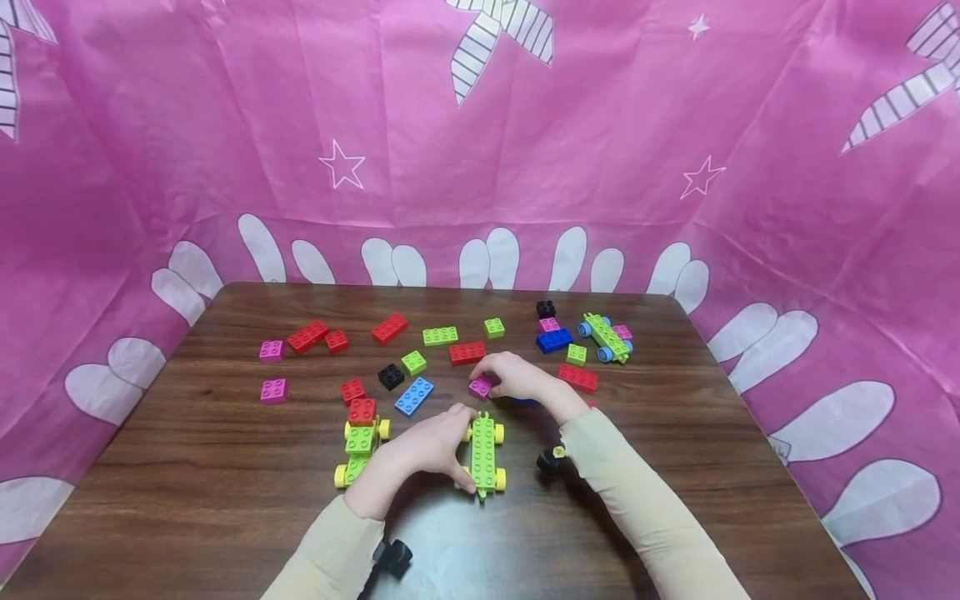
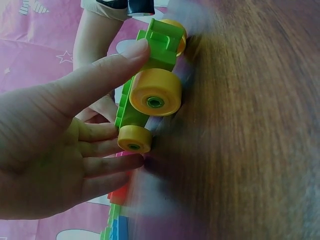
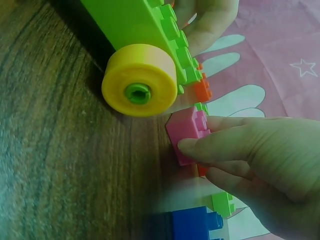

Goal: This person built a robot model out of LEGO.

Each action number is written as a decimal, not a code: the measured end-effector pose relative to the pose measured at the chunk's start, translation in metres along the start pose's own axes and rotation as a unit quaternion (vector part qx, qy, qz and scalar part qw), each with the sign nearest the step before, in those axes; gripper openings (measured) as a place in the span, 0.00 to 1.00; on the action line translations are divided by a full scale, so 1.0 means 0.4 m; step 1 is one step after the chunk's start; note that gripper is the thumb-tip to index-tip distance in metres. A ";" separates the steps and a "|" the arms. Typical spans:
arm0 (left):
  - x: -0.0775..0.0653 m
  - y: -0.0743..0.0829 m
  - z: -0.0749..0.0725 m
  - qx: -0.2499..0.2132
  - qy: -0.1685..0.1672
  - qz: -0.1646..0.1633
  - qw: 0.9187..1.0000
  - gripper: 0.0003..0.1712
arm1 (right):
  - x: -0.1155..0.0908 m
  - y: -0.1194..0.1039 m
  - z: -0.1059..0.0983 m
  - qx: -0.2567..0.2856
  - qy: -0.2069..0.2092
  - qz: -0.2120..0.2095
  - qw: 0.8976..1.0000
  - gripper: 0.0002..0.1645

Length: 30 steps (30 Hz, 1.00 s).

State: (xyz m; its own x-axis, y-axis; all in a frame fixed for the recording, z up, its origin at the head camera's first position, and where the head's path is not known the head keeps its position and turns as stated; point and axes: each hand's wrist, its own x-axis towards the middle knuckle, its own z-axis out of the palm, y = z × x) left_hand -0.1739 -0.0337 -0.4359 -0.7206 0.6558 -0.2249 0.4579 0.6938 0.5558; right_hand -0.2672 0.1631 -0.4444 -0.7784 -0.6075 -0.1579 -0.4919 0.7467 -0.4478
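"Pink patterned cloth (image 1: pixel 585 167) surrounds the wooden table (image 1: pixel 187 500). What occupies the left hand (image 1: pixel 429 443)?"

"It holds a lime-green, yellow-wheeled toy-car base (image 1: pixel 483 454) between thumb and fingers, on the tabletop."

"And the right hand (image 1: pixel 519 377)?"

"Thumb and fingers pinch a pink building brick (image 1: pixel 478 387), just beyond the base's far end. Another yellow-wheeled car (image 1: pixel 359 440) stands to the left."

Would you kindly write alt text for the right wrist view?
A right-hand grip pinches a pink brick near a green car with a yellow wheel. Left-hand fingers show behind the car, and a blue brick sits on the wooden table.
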 end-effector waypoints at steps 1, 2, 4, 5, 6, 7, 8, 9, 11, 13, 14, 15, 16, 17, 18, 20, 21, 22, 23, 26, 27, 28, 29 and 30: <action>0.000 0.000 0.000 0.000 -0.001 0.000 1.000 0.58 | 0.000 0.001 0.000 0.004 0.000 0.002 1.000 0.21; 0.000 -0.001 -0.001 -0.002 -0.001 0.000 1.000 0.58 | -0.001 0.002 0.000 0.008 -0.001 0.005 1.000 0.21; -0.001 -0.002 -0.002 -0.004 -0.002 0.000 1.000 0.58 | -0.004 0.005 0.000 0.014 0.001 0.009 1.000 0.21; -0.001 -0.002 -0.002 -0.005 -0.002 0.000 1.000 0.58 | -0.007 0.006 -0.001 0.015 0.004 0.011 1.000 0.21; -0.001 -0.002 -0.002 -0.005 -0.003 0.001 1.000 0.58 | -0.010 0.008 -0.002 0.017 0.008 0.011 1.000 0.21; -0.001 -0.002 -0.002 -0.005 -0.003 0.001 1.000 0.58 | -0.014 0.009 -0.004 0.017 0.015 0.010 1.000 0.21; -0.001 -0.002 -0.002 -0.006 -0.004 0.001 1.000 0.58 | -0.019 0.009 -0.007 0.016 0.024 0.006 1.000 0.21; -0.001 -0.002 -0.002 -0.007 -0.004 0.001 1.000 0.58 | -0.025 0.010 -0.009 0.018 0.034 0.004 0.999 0.21; -0.001 -0.002 -0.002 -0.005 -0.003 0.001 1.000 0.59 | -0.039 0.010 -0.013 0.027 0.057 0.000 0.998 0.20; -0.001 -0.001 -0.001 -0.002 -0.002 0.001 1.000 0.59 | -0.054 0.006 -0.018 0.042 0.078 -0.003 0.996 0.19; -0.001 0.000 -0.001 -0.001 -0.001 0.002 1.000 0.59 | -0.062 0.004 -0.020 0.051 0.086 -0.003 0.995 0.19; -0.002 0.000 -0.002 0.001 0.000 0.002 1.000 0.59 | -0.071 0.000 -0.022 0.062 0.092 -0.002 0.994 0.19; -0.002 0.000 -0.002 0.002 0.000 0.000 1.000 0.59 | -0.080 -0.004 -0.023 0.070 0.097 -0.004 0.993 0.19; -0.002 0.000 -0.003 0.002 -0.001 -0.002 1.000 0.59 | -0.089 -0.009 -0.025 0.079 0.099 -0.005 0.992 0.19; -0.002 0.000 -0.004 0.001 -0.002 -0.004 1.000 0.59 | -0.097 -0.014 -0.026 0.088 0.100 -0.007 0.991 0.19; -0.003 0.000 -0.006 -0.001 -0.005 -0.008 1.000 0.59 | -0.114 -0.025 -0.026 0.104 0.100 -0.010 0.989 0.19; -0.004 0.000 -0.007 0.000 -0.007 -0.010 1.000 0.59 | -0.122 -0.031 -0.026 0.113 0.100 -0.010 0.988 0.19; -0.004 0.000 -0.008 0.000 -0.008 -0.010 1.000 0.59 | -0.129 -0.035 -0.026 0.120 0.099 -0.010 0.988 0.20; -0.005 0.000 -0.008 0.000 -0.008 -0.008 1.000 0.59 | -0.136 -0.040 -0.025 0.127 0.098 -0.009 0.987 0.20; -0.006 -0.002 -0.010 0.002 -0.007 0.000 1.000 0.59 | -0.152 -0.052 -0.018 0.135 0.096 -0.013 0.986 0.21; -0.007 -0.003 -0.011 0.002 -0.006 0.003 1.000 0.60 | -0.156 -0.056 -0.015 0.137 0.095 -0.014 0.986 0.22; -0.008 -0.004 -0.012 0.002 -0.003 0.005 1.000 0.60 | -0.160 -0.059 -0.012 0.137 0.096 -0.017 0.986 0.23; -0.008 -0.005 -0.012 0.001 -0.002 0.005 1.000 0.60 | -0.164 -0.063 -0.009 0.138 0.096 -0.020 0.986 0.23; -0.009 -0.006 -0.013 0.003 0.000 0.006 1.000 0.60 | -0.167 -0.067 -0.006 0.138 0.098 -0.024 0.985 0.23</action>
State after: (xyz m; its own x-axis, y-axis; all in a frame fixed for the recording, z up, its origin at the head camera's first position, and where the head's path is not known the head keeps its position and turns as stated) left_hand -0.1752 -0.0391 -0.4324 -0.7154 0.6638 -0.2183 0.4693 0.6879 0.5536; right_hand -0.2030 0.1843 -0.4199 -0.8308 -0.5558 0.0292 -0.4254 0.6005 -0.6771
